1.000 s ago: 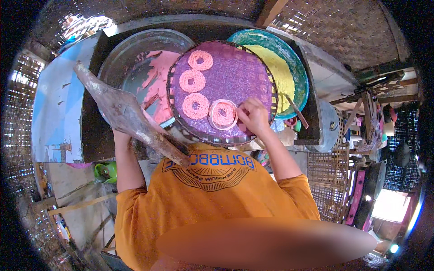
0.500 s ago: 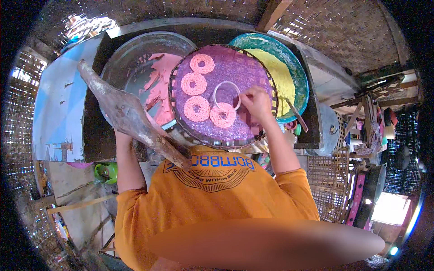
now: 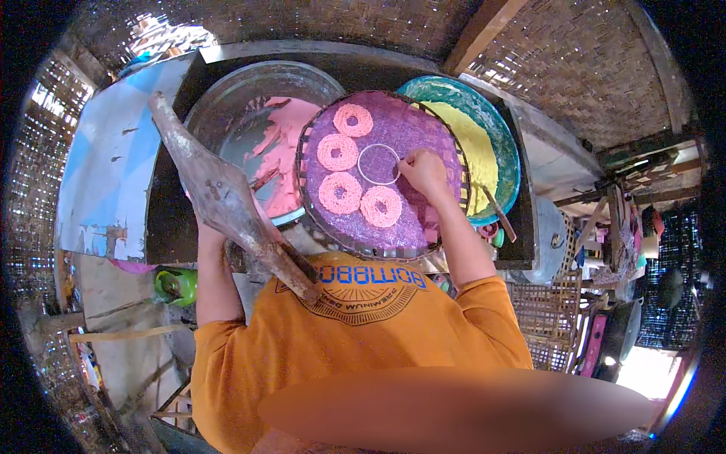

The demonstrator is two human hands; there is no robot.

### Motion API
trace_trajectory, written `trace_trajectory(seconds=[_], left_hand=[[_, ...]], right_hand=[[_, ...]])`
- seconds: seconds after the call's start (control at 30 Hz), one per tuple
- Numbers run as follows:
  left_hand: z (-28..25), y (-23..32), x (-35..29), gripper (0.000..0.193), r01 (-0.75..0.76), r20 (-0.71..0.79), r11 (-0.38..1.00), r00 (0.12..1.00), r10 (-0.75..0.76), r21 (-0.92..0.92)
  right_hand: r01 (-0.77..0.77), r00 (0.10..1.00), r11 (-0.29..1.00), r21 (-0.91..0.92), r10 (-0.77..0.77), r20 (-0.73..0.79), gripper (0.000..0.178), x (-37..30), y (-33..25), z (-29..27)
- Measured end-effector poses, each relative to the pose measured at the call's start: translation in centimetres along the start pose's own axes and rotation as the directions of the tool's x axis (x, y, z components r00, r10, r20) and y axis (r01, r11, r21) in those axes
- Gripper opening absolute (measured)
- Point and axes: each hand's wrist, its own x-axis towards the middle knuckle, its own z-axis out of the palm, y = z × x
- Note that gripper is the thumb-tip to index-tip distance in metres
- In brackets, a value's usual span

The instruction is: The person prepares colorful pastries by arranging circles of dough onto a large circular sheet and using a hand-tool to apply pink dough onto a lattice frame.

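Note:
My right hand (image 3: 425, 174) pinches the edge of a thin white ring (image 3: 378, 144) over a round tray (image 3: 412, 234) with a purple mesh surface and a dark slatted rim. Several pink dough rings (image 3: 339, 194) made of fine strands lie on the mesh, in a curve along its left and near side. A worn wooden lever (image 3: 219, 193) slants across the left foreground. Behind it my left forearm (image 3: 219, 276) reaches up, and the fingers of my left hand are hidden by the wood.
Left of the tray stands a big grey basin (image 3: 215, 98) with pink dough (image 3: 283, 178). On the right, a teal basin (image 3: 508, 144) holds yellow dough (image 3: 473, 144) and a flat wooden-handled tool (image 3: 499, 214). A blue-and-white panel (image 3: 106, 166) stands far left, above a green container (image 3: 175, 287).
The white ring has moved away from the nearest pink dough ring, which it overlapped before, toward the far side of the tray. The whole view has shifted slightly.

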Motion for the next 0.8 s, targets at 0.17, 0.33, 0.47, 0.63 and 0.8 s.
trace_trajectory(seconds=[0.17, 0.33, 0.47, 0.63, 0.8], left_hand=[[-0.1, 2.9, 0.5, 0.041, -0.054, -0.05, 0.987, 0.998, 0.047, -0.148], [0.4, 8.4, 2.1, 0.04, -0.016, -0.043, 0.97, 0.999, 0.005, -0.243], [2.2, 15.6, 3.7, 0.03, -0.467, 0.079, 0.802, 0.877, 0.474, 0.373], [4.7, 20.9, 6.2, 0.022, -0.678, 0.193, 0.631, 0.724, 0.663, 0.378], [1.4, 21.1, 5.4, 0.018, -0.755, 0.244, 0.65, 0.649, 0.721, 0.088]], right_hand=[[0.029, 1.0, 0.999, -0.045, -0.029, -0.012, 0.029, -0.3, 0.1, -0.2], [0.271, 0.912, 0.961, -0.057, -0.275, -0.305, 0.039, -2.1, -3.0, -4.7], [0.718, 0.647, 0.689, 0.098, -0.61, -0.457, 0.063, -4.5, -11.2, -11.1], [0.753, 0.344, 0.609, -0.248, -0.687, -0.64, 0.053, -6.9, -18.2, -15.3], [0.94, 0.105, 0.248, -0.234, -0.865, -0.491, 0.045, -12.2, -19.6, -17.3]])
